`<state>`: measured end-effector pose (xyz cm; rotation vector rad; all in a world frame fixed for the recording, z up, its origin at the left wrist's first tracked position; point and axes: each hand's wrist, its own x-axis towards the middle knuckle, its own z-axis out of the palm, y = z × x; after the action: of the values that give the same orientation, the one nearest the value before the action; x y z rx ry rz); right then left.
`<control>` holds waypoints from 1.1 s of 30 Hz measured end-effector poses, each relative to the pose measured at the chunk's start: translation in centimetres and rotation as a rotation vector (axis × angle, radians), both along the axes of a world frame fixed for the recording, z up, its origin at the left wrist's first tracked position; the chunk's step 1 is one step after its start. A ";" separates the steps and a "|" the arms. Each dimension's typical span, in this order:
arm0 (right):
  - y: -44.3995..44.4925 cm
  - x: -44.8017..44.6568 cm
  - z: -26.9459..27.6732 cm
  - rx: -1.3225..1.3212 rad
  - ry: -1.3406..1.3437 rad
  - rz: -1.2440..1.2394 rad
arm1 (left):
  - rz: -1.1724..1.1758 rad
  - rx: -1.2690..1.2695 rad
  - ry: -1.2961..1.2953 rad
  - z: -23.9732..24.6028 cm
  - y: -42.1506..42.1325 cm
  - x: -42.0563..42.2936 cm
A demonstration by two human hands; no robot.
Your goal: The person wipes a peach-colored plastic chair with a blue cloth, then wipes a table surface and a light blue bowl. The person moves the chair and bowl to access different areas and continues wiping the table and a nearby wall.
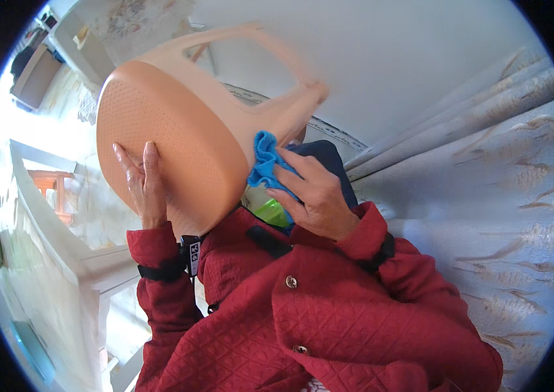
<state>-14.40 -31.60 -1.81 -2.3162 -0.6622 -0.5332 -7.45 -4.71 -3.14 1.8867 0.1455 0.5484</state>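
A plastic stool with an orange dotted seat (179, 147) and paler peach legs (277, 110) is tilted on its side before me, its legs towards the upper right. My left hand (147, 181) rests on the seat's face with its fingers apart. Bunched in the fingers of my right hand (313, 193) is a blue cloth (267, 164), beside the seat's rim and the base of the legs. The far leg ends look blurred. Part of a bright green object (272, 211) shows below the cloth, mostly hidden.
A pale table (36, 230) stands at the left, with an orange plastic stool (54, 191) seen beyond its edge. A patterned curtain (492, 196) hangs at the right, next to a pale wall (394, 59). At the upper left is a light sofa or chair (78, 49).
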 end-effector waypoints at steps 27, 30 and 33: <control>-1.7 8.5 -12.4 0.498 0.576 -0.144 | -0.077 -0.412 0.491 -10.9 -5.1 16.3; -1.4 9.6 -13.0 0.526 0.589 -0.211 | -0.096 -0.389 0.444 -13.1 -4.4 17.6; -1.3 11.1 -13.9 0.534 0.606 -0.223 | -0.091 -0.237 0.455 -16.6 -2.6 19.4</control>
<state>-3.32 -32.91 -15.67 -1.8921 0.0343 -0.0637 11.92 -7.31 -19.79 1.7473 0.4014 0.0287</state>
